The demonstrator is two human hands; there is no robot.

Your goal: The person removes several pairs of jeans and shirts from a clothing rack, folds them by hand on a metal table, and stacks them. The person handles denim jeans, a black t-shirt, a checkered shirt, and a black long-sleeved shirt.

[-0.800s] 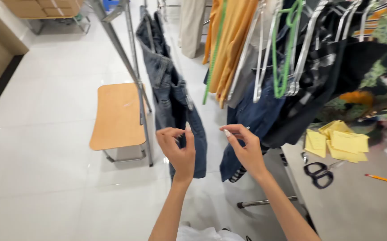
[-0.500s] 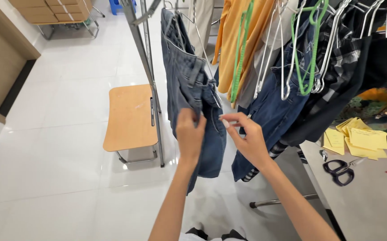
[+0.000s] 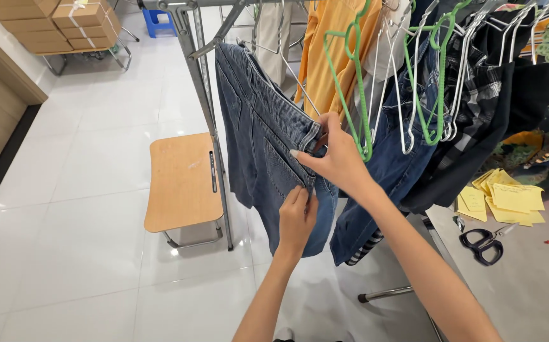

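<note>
Head camera, looking down

It sits close above both hands, facing a clothes rack (image 3: 206, 95) and white floor (image 3: 84, 266).

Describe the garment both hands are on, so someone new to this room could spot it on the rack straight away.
Start at the metal clothes rack standing over the white tiled floor, beside the low wooden stool. The faded blue jeans hang at its left end, nearest the upright post, gripped by the left hand and right hand. Their neighbours are darker denim and an orange garment.

Jeans (image 3: 258, 136) hang on the rack (image 3: 200, 76), stool (image 3: 183, 182) to their left, scissors (image 3: 483, 244) far right.
</note>
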